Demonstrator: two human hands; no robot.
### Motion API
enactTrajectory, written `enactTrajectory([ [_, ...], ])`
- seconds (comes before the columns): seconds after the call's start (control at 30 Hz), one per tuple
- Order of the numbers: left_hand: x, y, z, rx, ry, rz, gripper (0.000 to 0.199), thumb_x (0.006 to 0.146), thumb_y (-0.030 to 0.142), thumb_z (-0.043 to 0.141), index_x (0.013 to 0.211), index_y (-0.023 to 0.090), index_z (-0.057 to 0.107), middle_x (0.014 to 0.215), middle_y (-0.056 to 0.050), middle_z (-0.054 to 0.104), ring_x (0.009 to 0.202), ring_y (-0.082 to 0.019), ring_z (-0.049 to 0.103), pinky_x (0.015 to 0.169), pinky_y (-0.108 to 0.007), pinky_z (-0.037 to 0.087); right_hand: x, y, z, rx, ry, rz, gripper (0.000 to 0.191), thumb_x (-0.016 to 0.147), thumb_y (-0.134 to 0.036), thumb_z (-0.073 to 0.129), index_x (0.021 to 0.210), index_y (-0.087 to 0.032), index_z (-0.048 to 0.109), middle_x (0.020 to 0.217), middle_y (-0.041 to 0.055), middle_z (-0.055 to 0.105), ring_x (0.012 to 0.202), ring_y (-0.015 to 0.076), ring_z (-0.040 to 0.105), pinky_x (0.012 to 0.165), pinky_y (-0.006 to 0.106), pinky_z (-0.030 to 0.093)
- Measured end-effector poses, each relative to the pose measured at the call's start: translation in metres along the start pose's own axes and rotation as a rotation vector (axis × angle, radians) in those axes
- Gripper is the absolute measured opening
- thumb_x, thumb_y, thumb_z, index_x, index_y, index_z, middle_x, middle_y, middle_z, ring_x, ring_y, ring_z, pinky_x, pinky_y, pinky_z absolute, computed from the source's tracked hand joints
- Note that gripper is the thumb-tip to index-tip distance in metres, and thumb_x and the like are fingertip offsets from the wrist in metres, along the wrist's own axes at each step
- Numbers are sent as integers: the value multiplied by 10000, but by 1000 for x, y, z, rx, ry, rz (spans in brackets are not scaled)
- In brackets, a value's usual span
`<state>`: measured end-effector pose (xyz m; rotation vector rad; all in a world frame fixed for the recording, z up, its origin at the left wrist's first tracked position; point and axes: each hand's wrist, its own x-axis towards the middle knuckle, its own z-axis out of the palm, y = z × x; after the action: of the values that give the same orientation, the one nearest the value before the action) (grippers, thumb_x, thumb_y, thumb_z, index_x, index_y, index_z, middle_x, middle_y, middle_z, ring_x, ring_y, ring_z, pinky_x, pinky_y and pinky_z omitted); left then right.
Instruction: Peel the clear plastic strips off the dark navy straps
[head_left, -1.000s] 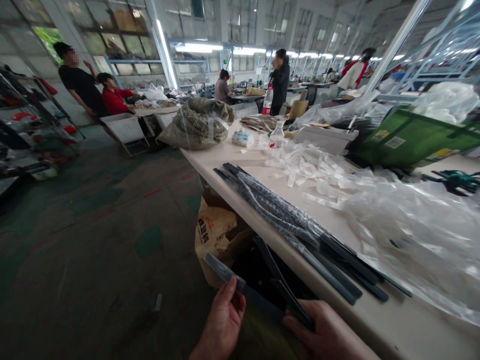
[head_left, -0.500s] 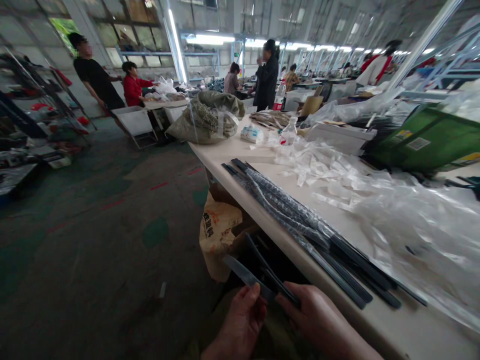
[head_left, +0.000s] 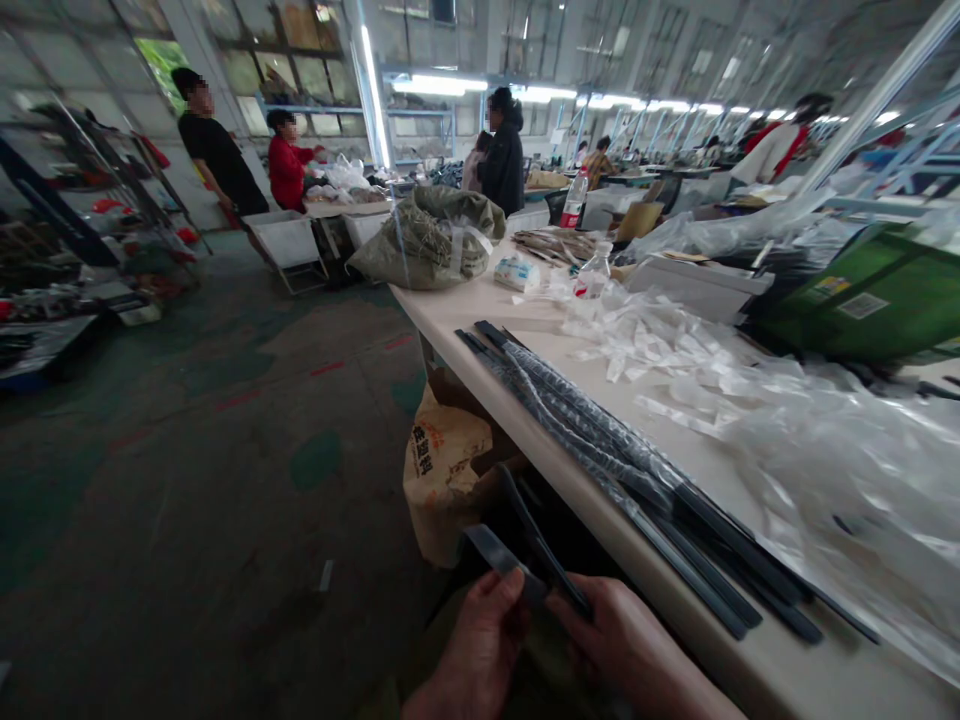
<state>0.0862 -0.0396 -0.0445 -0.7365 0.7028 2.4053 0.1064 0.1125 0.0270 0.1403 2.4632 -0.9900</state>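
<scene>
At the bottom of the view my left hand (head_left: 476,650) pinches the end of a flat grey strip (head_left: 491,548) that points up and to the left. Close beside it, my right hand (head_left: 626,650) grips a thin black strip (head_left: 536,540) that crosses just behind the grey one. Both hands are below the front edge of the long beige table (head_left: 540,440), almost touching each other. On the table to the right of my hands lies a bundle of long black strips in clear sleeves (head_left: 622,460).
A brown paper sack (head_left: 442,470) stands under the table. On the table are clear plastic bags (head_left: 840,450), a green crate (head_left: 855,295), a stuffed sack (head_left: 431,240) and bottles (head_left: 574,200). Several people stand and sit at the far end. Shelving (head_left: 67,230) stands on the left.
My hands have drawn closer together, and the two strips now stick out less beyond my fingers. The view has swung slightly left.
</scene>
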Motion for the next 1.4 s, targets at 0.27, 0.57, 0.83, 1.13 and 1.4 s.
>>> enactTrajectory([
  [0.27,3,6,0,7,96,-43,143,693,75,817,733,121,687,664,4,686,557,-80,622,515,-165,515,-32,17,-8,-142,91,7,286,900,-368,486,714,-189,609,605,20,639,522,145,560,497,222,379],
  [0.57,-1,11,4,72,118,-114,115,831,74,678,725,109,650,581,-9,653,496,-89,603,455,-169,485,-48,10,-11,257,132,-145,320,892,-355,548,1146,-219,687,841,20,715,713,183,650,652,246,505],
  [0.83,-5,11,10,62,158,-183,103,831,80,679,745,99,628,590,-32,669,497,-108,620,449,-186,501,-75,31,-8,333,366,-595,247,853,-315,659,1090,-279,720,810,36,723,693,180,677,649,242,510],
  [1.13,-2,0,1,167,42,-263,76,851,159,675,789,120,655,639,-30,692,520,-127,640,497,-205,524,-20,29,16,291,348,-665,256,804,-110,647,1014,-240,712,1182,70,677,1001,187,665,870,262,480],
  [1.4,16,55,0,79,48,-67,183,943,175,502,994,80,650,902,-119,742,785,-183,722,689,-284,603,-48,48,14,398,336,-419,209,897,-346,573,829,-188,693,741,19,698,661,142,596,636,234,439],
])
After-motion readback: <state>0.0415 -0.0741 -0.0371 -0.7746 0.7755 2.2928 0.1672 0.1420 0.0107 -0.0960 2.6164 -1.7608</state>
